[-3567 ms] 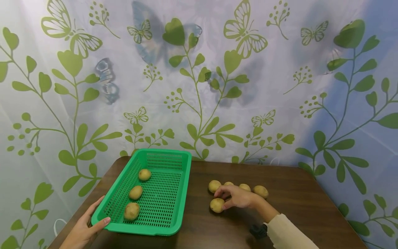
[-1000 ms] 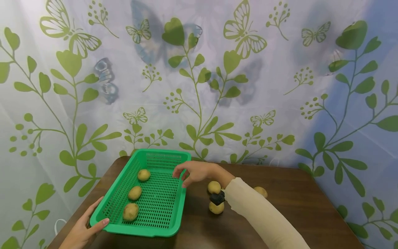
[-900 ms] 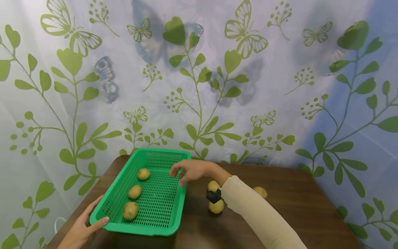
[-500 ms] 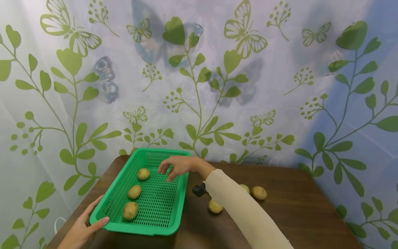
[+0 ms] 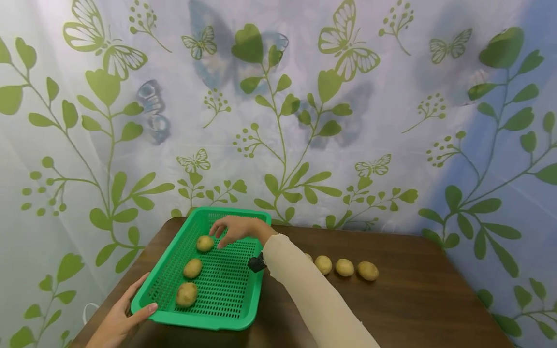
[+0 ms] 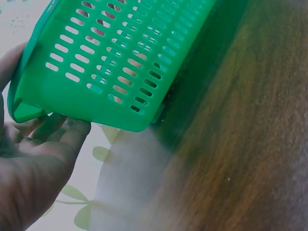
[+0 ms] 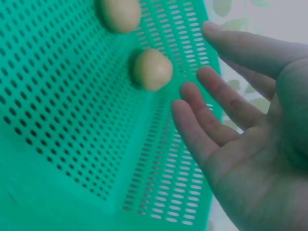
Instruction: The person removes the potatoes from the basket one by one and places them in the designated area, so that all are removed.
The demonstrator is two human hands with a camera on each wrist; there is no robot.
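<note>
A green perforated plastic basket [image 5: 204,321] holds three potatoes in a row along its left side. My left hand [image 5: 119,314] grips the basket's near left corner, thumb over the rim; the left wrist view shows its fingers under the lip of the basket wall [image 6: 53,96]. Over the far part of the basket hovers my right hand [image 5: 238,228], holding nothing. Its fingers are spread and slightly bent, close to the farthest potato [image 5: 205,243]. In the right wrist view that potato [image 7: 153,70] lies just off the fingertips. The middle potato [image 5: 192,268] and nearest potato [image 5: 186,295] lie apart.
Several more potatoes [image 5: 344,267] lie in a row on the brown wooden table [image 5: 417,290], right of the basket. My right sleeve [image 5: 309,295] crosses in front of part of that row. A patterned curtain [image 5: 278,121] hangs behind the table.
My right hand has moved left, from a potato on the table to above the basket, and on toward the farthest potato inside. The left hand and basket stay put.
</note>
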